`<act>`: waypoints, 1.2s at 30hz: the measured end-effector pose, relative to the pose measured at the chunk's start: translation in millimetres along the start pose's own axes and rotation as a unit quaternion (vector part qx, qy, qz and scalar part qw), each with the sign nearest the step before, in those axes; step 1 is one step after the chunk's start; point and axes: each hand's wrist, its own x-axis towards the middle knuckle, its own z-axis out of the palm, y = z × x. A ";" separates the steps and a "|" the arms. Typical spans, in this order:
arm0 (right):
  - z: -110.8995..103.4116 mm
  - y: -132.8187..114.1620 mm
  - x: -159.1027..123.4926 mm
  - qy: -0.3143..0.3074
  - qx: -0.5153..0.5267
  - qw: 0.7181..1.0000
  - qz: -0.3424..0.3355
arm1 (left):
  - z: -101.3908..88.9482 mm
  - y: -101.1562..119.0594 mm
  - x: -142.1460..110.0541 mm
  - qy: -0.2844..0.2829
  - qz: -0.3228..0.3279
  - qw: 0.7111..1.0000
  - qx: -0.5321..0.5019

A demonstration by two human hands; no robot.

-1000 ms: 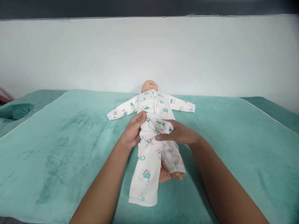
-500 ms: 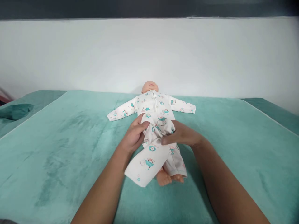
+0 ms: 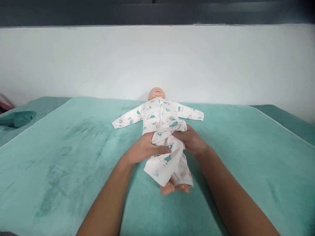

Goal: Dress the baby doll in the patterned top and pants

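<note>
A baby doll (image 3: 157, 93) lies on its back on a teal blanket (image 3: 61, 154), head toward the wall. It wears a white printed shirt (image 3: 159, 115) with both sleeves spread out. White printed trousers (image 3: 169, 162) cover its legs, and its bare feet (image 3: 173, 188) stick out below. My left hand (image 3: 144, 150) is closed on the trousers' waist at the doll's left-of-frame hip. My right hand (image 3: 191, 141) grips the waist on the other side. One trouser leg is bunched and folded across the other.
A white wall (image 3: 157, 62) runs behind the bed. A dark teal folded cloth or pillow (image 3: 17, 118) lies at the far left. The teal blanket stretches wide on both sides of the doll.
The loose trouser leg, hanging long a second ago, has been gathered up and shortened. Both hands have moved up along the doll's waist, and the shirt hem now lies lower over the belly.
</note>
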 end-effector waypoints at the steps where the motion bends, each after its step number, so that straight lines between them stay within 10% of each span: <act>1: 0.1 -0.8 -0.8 0.000 -0.012 1.000 0.002 | 0.8 -0.3 -1.6 0.009 -0.010 1.000 -0.011; 6: -1.7 -9.8 -4.5 -0.090 -0.101 0.989 0.058 | 11.5 -10.6 -0.5 0.107 0.024 0.969 -0.223; 13: 6.9 -23.6 -4.9 -0.123 -0.217 0.966 0.074 | 65.8 12.6 -36.6 0.284 -0.038 0.928 -0.238; 23: 21.3 -26.8 -6.6 -0.235 -0.485 0.842 -0.032 | 149.2 13.7 -98.1 0.428 -0.099 0.811 -0.387; 36: 30.1 -14.8 -12.8 -0.256 -0.584 0.770 -0.023 | 128.0 -33.6 -135.9 0.495 -0.177 0.814 -0.248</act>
